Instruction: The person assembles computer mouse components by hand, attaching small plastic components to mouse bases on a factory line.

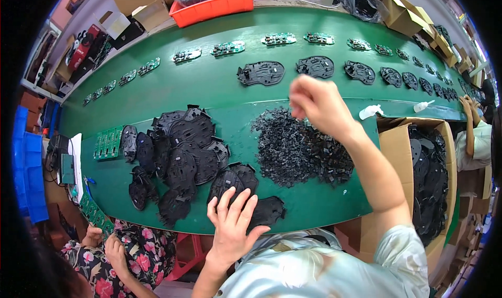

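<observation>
Under L grip (234,223), fingers spread: black shells (225,180) on tabletop (314,206). R grip (320,105), curled, blurred (can't tell if holding), above small-pts pile (285,154). Beyond it, shell row (261,74) & PCB row (228,48) laid out; shell heap (180,164) left of L grip not yet.

Green worktop (235,120) | black plastic shells (180,167) | small black parts (285,149), heaped | circuit boards (227,48) | white bottles (370,111)
</observation>
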A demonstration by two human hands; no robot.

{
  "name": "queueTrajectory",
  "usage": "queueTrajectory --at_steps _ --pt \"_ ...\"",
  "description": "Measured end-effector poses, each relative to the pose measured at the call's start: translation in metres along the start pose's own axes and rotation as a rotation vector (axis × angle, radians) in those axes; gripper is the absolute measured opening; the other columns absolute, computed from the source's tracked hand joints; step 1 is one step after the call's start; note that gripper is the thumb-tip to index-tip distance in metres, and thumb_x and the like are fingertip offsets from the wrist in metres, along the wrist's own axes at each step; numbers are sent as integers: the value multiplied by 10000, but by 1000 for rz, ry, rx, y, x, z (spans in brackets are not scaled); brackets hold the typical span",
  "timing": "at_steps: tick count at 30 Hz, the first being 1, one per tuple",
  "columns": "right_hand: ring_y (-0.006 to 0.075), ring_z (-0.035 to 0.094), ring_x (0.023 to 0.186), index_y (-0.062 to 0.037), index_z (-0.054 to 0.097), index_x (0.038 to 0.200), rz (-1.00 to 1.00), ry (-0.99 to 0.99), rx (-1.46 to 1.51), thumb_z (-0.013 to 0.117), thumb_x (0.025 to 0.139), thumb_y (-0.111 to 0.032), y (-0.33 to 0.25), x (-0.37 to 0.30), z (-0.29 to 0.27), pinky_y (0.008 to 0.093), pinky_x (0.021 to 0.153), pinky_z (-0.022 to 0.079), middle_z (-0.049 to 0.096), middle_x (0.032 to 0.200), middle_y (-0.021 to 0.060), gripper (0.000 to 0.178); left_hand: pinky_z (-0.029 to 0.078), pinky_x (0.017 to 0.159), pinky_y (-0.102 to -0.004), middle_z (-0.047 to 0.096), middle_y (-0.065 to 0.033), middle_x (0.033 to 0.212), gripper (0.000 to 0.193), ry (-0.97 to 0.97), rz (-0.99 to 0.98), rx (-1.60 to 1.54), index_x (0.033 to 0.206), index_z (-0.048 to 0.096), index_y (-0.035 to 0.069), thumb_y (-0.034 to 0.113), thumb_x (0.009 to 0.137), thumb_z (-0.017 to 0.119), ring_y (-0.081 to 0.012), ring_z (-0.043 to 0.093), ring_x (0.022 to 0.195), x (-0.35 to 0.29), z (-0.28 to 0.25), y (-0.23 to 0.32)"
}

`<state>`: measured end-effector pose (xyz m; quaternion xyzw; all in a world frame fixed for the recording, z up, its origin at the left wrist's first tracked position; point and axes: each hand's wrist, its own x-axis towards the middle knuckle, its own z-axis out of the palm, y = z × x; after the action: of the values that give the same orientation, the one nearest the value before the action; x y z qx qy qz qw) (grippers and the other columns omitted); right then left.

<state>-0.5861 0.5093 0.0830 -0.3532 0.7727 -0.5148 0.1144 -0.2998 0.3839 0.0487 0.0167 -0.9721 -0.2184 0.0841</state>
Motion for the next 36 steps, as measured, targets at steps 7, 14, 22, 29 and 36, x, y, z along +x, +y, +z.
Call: queueTrajectory --at_steps 7,14,22,29,36 --pt "318 608 933 -96 698 826 -101 59 -576 697 769 -147 71 117 14 405 826 488 633 889 151 75 150 1061 -600 485 -101 1370 619 3 9 69 1245 561 20 396 774 701 -356 348 1307 -6 12 -5" --pt "320 577 1004 -109 713 812 -112 5 -671 754 714 -165 87 146 28 409 876 465 620 993 142 120 123 1073 -611 476 -94 1388 701 -53 14 126 1269 541 40 427 720 740 -362 334 1327 -11 9 -8" --pt "270 669 882 -111 714 765 181 -49 -534 823 661 -229 83 159 22 387 815 522 706 868 115 192 113 1063 -634 471 -96 1394 712 -60 48 111 1319 508 65 339 711 756 -323 371 1319 -9 11 -6" --pt "291 674 886 -80 722 832 172 -179 -605 843 656 -225 82 172 14 387 796 528 709 894 140 257 104 1068 -628 519 -128 1296 738 -37 80 17 1330 484 95 294 686 784 -311 414 1281 -2 9 -8" --pt "319 658 980 -48 714 1002 277 -283 -895 865 657 -293 59 186 18 397 848 536 694 1018 160 450 100 1076 -628 531 -105 1286 779 -32 129 -55 1330 462 88 291 661 805 -300 450 1245 4 7 -14"
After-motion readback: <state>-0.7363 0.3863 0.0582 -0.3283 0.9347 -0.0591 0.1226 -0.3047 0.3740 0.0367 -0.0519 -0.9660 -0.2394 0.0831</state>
